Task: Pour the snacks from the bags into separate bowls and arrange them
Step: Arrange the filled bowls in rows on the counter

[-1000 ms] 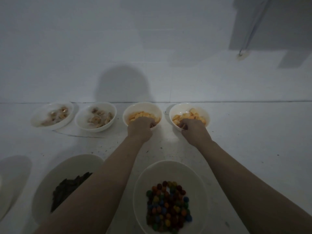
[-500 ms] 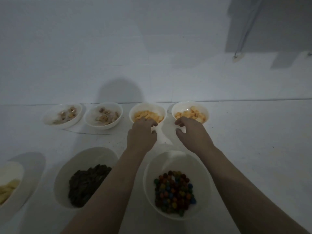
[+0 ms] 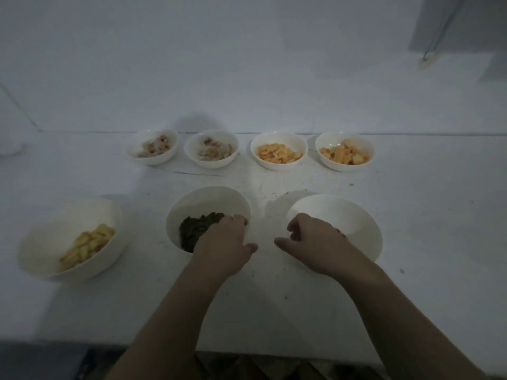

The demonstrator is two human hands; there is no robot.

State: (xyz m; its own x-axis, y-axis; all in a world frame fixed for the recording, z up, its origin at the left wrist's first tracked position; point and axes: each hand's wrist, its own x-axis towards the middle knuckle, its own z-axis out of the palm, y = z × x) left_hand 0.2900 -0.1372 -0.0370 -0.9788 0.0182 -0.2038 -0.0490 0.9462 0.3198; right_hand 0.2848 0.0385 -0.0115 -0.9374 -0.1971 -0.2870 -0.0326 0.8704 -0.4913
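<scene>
- Head view: left hand (image 3: 223, 249), fingers loosely spread, rests on the dark-snack bowl (image 3: 208, 200)'s near-right rim.
- Right hand (image 3: 315, 242), loosely curled and holding nothing, sits at the right bowl (image 3: 356, 223)'s near-left rim.
- Likely arranging; next, grip both rims.

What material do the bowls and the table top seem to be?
The bowls, such as the far-right small bowl, look like glazed white ceramic or perhaps melamine: smooth, opaque, evenly rounded rims. The table top seems a matt white painted or laminated board, with scuffs and dark specks.
</scene>
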